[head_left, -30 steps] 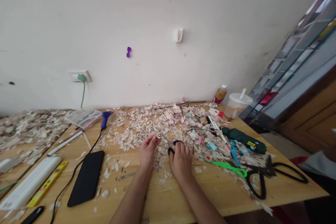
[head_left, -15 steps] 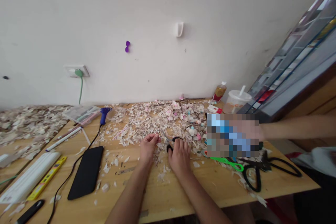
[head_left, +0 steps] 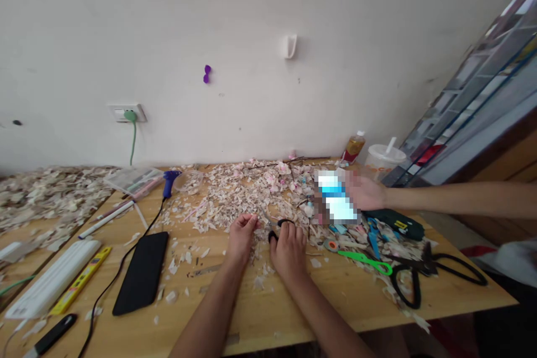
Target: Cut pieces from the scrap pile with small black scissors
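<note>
In the middle of the table my right hand (head_left: 289,249) is closed round the black handles of a small pair of scissors (head_left: 285,224). Their blades point up and to the left, toward the scraps. Just left of the blades, my left hand (head_left: 242,238) pinches with thumb and forefinger; whatever it holds is too small to make out. Pale, petal-like scraps (head_left: 235,196) cover the wood in front of both hands. Among them, farther back, lie thin twigs with pink blossoms (head_left: 274,176).
At right, another person's hand (head_left: 364,190) holds a blurred-out phone (head_left: 335,196). Large black scissors (head_left: 428,265) and a green tool (head_left: 364,261) lie near it. A drink cup (head_left: 384,158) and bottle (head_left: 353,145) stand behind. At left are a black phone (head_left: 140,273) and a blue glue gun (head_left: 170,182).
The other person's hand and phone have moved left and slightly back, uncovering a dark green pouch and blue-handled things. The view has shifted slightly. My hands keep nearly the same pose.
</note>
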`<state>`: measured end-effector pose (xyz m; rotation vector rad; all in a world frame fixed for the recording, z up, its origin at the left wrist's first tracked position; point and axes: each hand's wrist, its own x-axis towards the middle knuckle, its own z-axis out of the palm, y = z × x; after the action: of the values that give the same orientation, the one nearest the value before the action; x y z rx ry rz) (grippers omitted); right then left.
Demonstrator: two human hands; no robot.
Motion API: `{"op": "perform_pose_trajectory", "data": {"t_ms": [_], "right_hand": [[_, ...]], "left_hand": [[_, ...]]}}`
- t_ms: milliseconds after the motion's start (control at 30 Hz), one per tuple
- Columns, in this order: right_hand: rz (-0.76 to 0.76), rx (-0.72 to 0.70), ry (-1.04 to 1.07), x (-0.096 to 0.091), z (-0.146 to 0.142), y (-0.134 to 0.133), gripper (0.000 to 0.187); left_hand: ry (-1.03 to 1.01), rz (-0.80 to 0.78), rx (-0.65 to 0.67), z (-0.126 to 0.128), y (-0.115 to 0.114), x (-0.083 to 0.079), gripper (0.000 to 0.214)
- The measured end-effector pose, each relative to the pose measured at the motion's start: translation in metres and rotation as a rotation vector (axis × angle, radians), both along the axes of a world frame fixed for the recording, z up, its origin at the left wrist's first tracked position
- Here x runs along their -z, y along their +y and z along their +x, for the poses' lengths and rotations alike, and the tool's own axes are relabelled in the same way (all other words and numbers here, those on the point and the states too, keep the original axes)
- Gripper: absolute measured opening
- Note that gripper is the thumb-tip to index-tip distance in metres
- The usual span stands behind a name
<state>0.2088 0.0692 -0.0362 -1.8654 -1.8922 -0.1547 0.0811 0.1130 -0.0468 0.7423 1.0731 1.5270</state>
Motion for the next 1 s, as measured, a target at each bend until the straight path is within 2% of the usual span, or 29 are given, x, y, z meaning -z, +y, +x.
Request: {"op": "perform_pose_trajectory", "data": {"t_ms": [467,1000], "right_hand": [[-0.029,0.012,-0.015,-0.001,-0.001,-0.001,0.028],[-0.032,0.011,-0.025,0.000,-0.001,-0.002,0.027]], "left_hand": [[0.028,0.020,0.059,0.001,0.001,0.009,0.026],[0.204,-0.014,0.121,-0.003,0.002,-0.001,0.027]]}}
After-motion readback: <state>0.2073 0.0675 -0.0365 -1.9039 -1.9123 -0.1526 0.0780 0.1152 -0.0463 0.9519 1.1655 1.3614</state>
